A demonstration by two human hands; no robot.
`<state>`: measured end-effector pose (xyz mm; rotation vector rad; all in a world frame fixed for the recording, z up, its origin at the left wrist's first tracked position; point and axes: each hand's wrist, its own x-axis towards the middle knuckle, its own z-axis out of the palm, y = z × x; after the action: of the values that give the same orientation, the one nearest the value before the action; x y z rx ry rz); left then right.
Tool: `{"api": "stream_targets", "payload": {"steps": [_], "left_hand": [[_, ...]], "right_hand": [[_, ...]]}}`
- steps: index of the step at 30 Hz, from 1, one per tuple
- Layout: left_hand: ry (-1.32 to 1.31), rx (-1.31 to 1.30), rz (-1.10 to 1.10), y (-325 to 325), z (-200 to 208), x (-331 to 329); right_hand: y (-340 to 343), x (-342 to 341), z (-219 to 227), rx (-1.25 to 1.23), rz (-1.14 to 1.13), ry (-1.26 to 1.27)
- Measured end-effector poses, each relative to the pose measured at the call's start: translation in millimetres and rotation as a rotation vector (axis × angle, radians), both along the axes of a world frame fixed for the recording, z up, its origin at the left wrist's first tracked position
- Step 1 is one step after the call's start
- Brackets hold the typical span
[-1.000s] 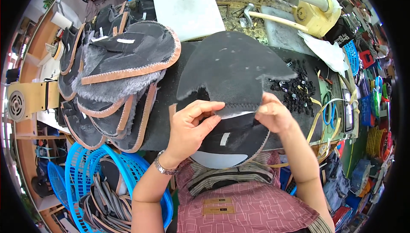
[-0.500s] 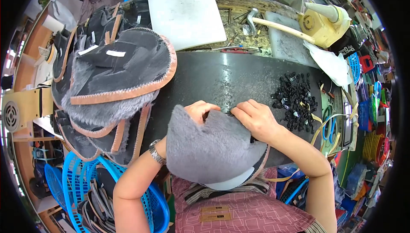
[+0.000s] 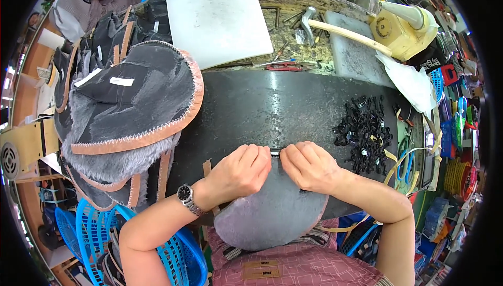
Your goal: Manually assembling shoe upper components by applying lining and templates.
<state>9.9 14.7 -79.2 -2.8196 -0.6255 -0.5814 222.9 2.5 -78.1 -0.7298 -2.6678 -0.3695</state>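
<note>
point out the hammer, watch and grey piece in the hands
hammer (image 3: 350, 36): head view, middle of its wooden handle
watch (image 3: 185, 194): head view, its dial
grey piece (image 3: 270, 215): head view, middle of its grey surface

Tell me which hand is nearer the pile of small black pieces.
The right hand, bare-wristed: the pile of small black pieces lies to its right. The left hand, wearing a watch, is farther off.

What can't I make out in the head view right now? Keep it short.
All in the head view:
- Fingertip grip of the left hand and right hand on the grey piece: hidden behind their own backs.
- Grey piece's underside: faces away.
- Blue basket's contents: mostly hidden by the left forearm, and cut off by the lower edge.
- Black bits: too small and tangled.
</note>
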Motion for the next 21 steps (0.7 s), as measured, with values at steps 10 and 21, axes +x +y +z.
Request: {"api": "stream_targets", "payload": {"steps": [10, 21], "left_hand": [[0.199, -0.067, -0.053, -21.4, 11.6, -9.0], [0.051, -0.453, -0.259, -2.1, 16.9, -14.7]], "right_hand": [[-7.2, 25.8, 10.6, -0.306, 0.081, -0.008], [-8.7, 38.8, 26.2, -0.465, 0.136, -0.077]]}}
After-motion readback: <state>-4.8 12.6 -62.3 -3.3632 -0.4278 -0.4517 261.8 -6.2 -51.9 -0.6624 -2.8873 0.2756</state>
